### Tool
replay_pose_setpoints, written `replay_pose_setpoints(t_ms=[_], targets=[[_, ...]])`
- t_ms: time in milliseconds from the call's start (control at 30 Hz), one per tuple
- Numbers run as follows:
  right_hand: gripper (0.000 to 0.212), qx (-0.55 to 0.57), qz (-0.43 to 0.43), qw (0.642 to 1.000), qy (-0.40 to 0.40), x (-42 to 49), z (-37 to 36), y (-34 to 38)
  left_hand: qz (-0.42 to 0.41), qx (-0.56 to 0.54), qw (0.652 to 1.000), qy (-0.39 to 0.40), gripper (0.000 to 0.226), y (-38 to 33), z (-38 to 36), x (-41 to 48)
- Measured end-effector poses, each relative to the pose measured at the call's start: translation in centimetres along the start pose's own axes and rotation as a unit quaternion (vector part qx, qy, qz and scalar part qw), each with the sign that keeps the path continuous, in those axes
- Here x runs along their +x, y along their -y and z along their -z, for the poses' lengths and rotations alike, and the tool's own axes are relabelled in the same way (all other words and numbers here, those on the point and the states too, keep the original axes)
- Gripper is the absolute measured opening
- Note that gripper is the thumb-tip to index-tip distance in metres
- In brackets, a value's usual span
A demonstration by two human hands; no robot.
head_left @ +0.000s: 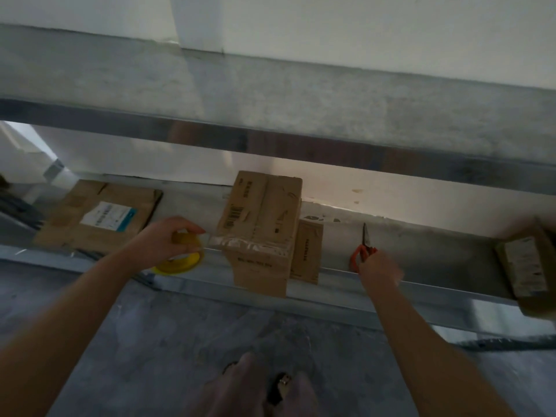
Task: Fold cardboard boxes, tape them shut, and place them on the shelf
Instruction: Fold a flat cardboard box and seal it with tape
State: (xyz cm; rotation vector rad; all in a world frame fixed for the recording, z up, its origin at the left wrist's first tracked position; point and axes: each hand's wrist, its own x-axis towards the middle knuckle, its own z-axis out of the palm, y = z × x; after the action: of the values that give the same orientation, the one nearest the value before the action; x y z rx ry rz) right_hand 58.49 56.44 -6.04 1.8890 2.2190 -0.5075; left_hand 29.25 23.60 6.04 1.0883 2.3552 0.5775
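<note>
— How far along are we?

— Mid-taping, we judge. The tall brown cardboard box (260, 230) stands at the front edge of the grey metal shelf (391, 284), flaps folded. A strip of clear tape (249, 243) runs from it to the yellow roll of tape (180, 261), which our left hand (164, 239) grips in curled fingers. Cutting the strip and shelving the box are left.

— And our right hand (379, 270)?

— At the orange-handled scissors (364, 249), but too blurred to tell whether its fingers have closed.

— The count?

— Four boxes: this one, a smaller brown box (307, 251) just beside it, a flattened labelled carton (99, 218) at left, and another brown box (526, 269) far right. One roll, one pair of scissors.
</note>
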Motion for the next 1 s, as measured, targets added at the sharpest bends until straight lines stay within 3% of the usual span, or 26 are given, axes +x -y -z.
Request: replay_pose_setpoints(t_ms=[133,333,567,800,933,1000], targets=[[0.036,0.071,0.0,0.997,-0.025,-3.3,0.3,-0.5,-0.01,0.002,1.0,-0.003,0.036,0.6,0.6,-0.3],[0.036,0.124,0.08,0.986,-0.077,-13.8,2.2,-0.4,-0.052,0.027,0.998,0.019,0.03,1.4,1.9,0.2],[0.04,0.178,0.154,0.97,-0.065,-30.1,2.1,7.1,-0.097,0.012,0.993,0.073,0.036,2.8,3.9,1.2],[0.038,0.287,0.116,0.948,0.079,-34.8,-4.1,14.3,-0.143,0.006,0.984,0.106,0.028,3.1,3.4,2.1],[0.034,0.454,0.068,0.866,0.2,-34.6,-6.6,15.3,-0.165,-0.02,0.98,0.108,0.023,3.4,3.9,2.3],[0.024,0.485,0.056,0.845,0.22,-34.2,-6.7,15.8,-0.17,-0.032,0.98,0.103,0.02,3.4,4.2,2.4]])
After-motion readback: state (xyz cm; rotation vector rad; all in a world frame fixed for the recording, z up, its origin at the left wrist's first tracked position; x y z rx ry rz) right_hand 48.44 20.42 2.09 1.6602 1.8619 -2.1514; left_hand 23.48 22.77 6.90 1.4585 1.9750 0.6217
